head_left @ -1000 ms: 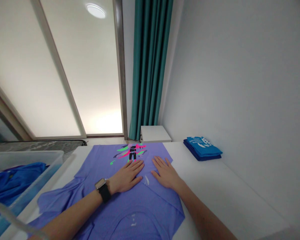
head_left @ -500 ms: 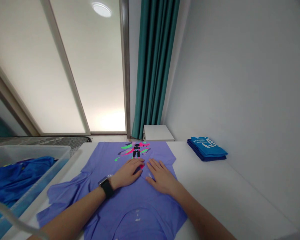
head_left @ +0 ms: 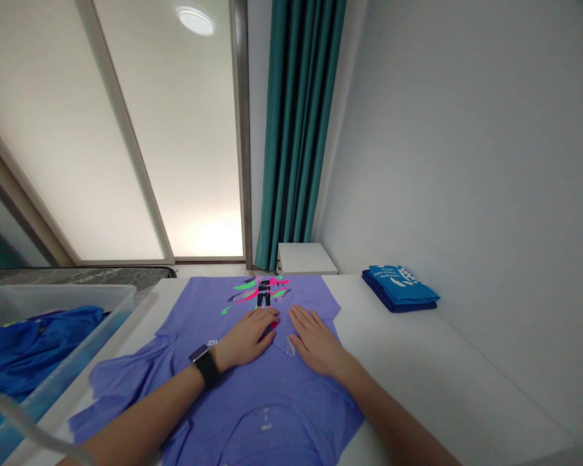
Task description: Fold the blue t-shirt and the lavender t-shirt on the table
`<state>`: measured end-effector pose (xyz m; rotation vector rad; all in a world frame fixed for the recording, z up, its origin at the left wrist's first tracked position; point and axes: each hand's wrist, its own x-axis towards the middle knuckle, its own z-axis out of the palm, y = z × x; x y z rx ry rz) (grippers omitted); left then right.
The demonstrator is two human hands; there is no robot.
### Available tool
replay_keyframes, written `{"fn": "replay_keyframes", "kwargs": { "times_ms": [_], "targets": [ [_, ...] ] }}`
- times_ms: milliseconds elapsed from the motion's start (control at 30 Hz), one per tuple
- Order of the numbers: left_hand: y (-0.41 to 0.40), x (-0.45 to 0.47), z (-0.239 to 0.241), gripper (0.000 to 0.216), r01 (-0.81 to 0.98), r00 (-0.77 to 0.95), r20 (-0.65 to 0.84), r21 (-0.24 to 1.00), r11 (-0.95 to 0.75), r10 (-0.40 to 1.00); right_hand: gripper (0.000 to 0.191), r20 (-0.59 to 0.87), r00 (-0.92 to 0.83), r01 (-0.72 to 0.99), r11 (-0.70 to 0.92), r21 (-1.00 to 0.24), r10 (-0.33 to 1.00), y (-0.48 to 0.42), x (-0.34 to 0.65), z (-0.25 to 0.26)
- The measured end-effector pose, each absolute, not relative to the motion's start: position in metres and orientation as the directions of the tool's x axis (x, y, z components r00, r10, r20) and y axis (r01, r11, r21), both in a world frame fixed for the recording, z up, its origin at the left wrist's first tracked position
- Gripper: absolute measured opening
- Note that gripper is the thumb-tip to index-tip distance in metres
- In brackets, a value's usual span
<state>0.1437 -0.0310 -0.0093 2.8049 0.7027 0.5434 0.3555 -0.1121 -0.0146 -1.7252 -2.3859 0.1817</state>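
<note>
A purple T-shirt (head_left: 267,382) lies spread on the white table, its neckline toward me and a pink, green and black print near its far end. My left hand (head_left: 245,335), with a black watch (head_left: 205,366) on the wrist, rests flat on the shirt just below the print. To its right, my right hand (head_left: 318,343) presses flat on the cloth, fingers stretched out and holding nothing. The sleeve on the left side is rumpled, and part of the print and lettering is hidden under my left hand.
Folded blue shirts (head_left: 401,288) are stacked at the table's right, by the wall. A clear plastic bin (head_left: 121,301) with blue clothes (head_left: 43,343) stands at the left. A whitish curved bar (head_left: 24,427) crosses the lower left. Beyond the table are a white cabinet (head_left: 306,257) and a green curtain (head_left: 298,129).
My right hand has slid slightly to the right over the shirt, away from my left hand, showing more of a white mark. My left hand has stayed nearly in place.
</note>
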Motion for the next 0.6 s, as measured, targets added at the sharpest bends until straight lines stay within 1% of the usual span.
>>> {"fn": "replay_keyframes", "kwargs": {
  "times_ms": [133,233,400,600],
  "targets": [
    [-0.031,0.143,-0.008,0.025,0.403,0.82,0.31,0.284,-0.87,0.482,0.06,0.078,-0.235,0.951,0.246,-0.189,0.969,-0.11,0.368,-0.018],
    [-0.031,0.143,-0.007,0.024,0.404,0.818,0.312,0.288,-0.868,0.484,0.06,0.061,-0.244,0.945,0.252,-0.208,0.968,-0.109,0.373,-0.017],
    [-0.03,0.144,-0.009,0.024,0.4,0.82,0.316,0.281,-0.872,0.477,0.056,0.081,-0.258,0.933,0.27,-0.237,0.963,-0.115,0.384,-0.01],
    [-0.029,0.144,-0.01,0.025,0.4,0.824,0.314,0.268,-0.876,0.472,0.058,0.037,-0.284,0.922,0.284,-0.262,0.958,-0.157,0.396,-0.006]
  ]
}}
